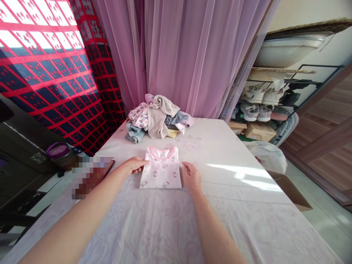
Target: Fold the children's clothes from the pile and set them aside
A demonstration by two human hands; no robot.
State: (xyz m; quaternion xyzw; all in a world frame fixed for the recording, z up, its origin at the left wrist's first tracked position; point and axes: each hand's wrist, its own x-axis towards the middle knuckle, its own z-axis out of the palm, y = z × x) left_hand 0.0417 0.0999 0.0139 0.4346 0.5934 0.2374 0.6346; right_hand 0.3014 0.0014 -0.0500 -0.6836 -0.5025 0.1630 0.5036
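A small white shirt with a pink collar and cartoon print [161, 169] lies folded into a neat rectangle on the table's white patterned cloth [220, 154]. My left hand [134, 164] rests at its left edge, fingers curled with the tips touching the fabric. On the other side, my right hand [191, 175] lies flat against the right edge with its fingers stretched out. Neither hand lifts the shirt.
A heap of unfolded clothes [158, 118] sits at the table's far end before pink curtains. A blurred dark object [92, 176] lies at the left edge. A shoe rack [264, 104], a white bag [268, 156] and cardboard boxes [288, 190] stand to the right.
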